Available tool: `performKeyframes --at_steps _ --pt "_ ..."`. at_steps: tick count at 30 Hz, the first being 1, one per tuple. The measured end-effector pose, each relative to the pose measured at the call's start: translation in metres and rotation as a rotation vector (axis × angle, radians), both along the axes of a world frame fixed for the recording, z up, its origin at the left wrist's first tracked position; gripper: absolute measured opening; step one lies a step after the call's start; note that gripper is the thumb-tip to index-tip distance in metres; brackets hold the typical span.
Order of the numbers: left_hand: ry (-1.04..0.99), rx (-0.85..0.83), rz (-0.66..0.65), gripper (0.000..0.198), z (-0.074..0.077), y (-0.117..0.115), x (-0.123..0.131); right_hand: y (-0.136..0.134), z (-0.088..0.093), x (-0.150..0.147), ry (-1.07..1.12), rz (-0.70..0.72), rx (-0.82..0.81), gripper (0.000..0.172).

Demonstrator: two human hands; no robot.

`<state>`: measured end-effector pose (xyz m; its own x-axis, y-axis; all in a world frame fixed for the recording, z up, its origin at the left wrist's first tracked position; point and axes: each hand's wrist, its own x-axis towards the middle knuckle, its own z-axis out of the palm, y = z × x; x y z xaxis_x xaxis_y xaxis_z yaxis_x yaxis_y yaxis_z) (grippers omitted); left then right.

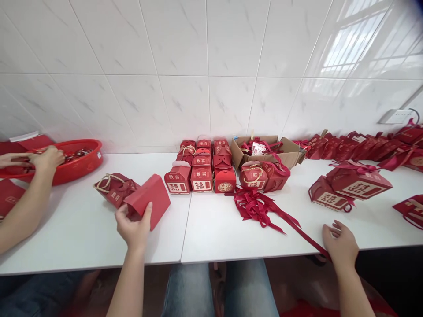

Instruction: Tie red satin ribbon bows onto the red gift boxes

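My left hand (134, 226) grips a plain red paper box (152, 200), thumb on its near side and fingers at its open end. It is tilted above the table, close to a red box with a beige rope handle (115, 189). At the right, my right hand (342, 246) is at the table's front edge with its fingers loosely curled and apart, nothing visible in them. A long strand from the pile of red ribbons (254, 207) runs to the edge beside that hand. Two printed gift boxes (360, 180) with ribbon stand beyond it.
Rows of printed red boxes (202, 178) stand mid-table before a cardboard box (291, 152) holding ribbons. Flat red boxes (350, 147) line the tiled wall at right. At left, another person's hands (49, 160) reach into a red plastic basin (79, 169).
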<state>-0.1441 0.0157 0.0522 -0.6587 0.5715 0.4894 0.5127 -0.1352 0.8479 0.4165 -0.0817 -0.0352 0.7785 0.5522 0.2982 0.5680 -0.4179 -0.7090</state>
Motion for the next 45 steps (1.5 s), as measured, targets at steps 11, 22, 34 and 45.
performKeyframes --at_steps 11,22,34,45 --pt "-0.21 -0.131 -0.716 0.046 0.012 -0.01 0.071 0.003 0.014 -0.002 0.22 -0.032 -0.009 0.053" --pt "-0.132 -0.103 -0.825 0.046 0.048 0.014 0.123 0.027 0.075 -0.066 0.231 0.274 0.328 0.044" --pt "-0.063 -0.148 -0.97 0.032 0.026 -0.028 0.127 0.055 0.096 -0.234 0.474 1.181 0.385 0.043" --pt "0.102 0.181 -0.853 0.013 0.013 -0.052 0.132 0.037 0.09 -0.258 0.846 1.151 0.479 0.013"
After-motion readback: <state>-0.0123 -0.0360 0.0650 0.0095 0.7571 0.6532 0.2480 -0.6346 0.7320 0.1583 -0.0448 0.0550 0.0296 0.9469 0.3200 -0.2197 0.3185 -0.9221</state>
